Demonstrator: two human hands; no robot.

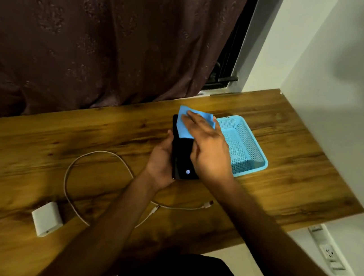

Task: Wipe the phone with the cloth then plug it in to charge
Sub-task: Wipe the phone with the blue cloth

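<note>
A black phone (182,155) is held above the wooden desk, screen up, with a small glowing fingerprint icon near its lower end. My left hand (161,160) grips it from the left side and underneath. My right hand (207,148) lies flat over the screen and presses a light blue cloth (184,126) onto the phone's upper half. A white charging cable (93,155) loops across the desk below the hands, its free plug (209,204) lying to the right. The white charger brick (46,218) sits at the front left.
A light blue mesh basket (248,152) stands right behind my right hand. A dark curtain (97,30) hangs behind the desk (34,139). A white wall closes the right side, with a socket strip (330,252) low on it below the desk edge.
</note>
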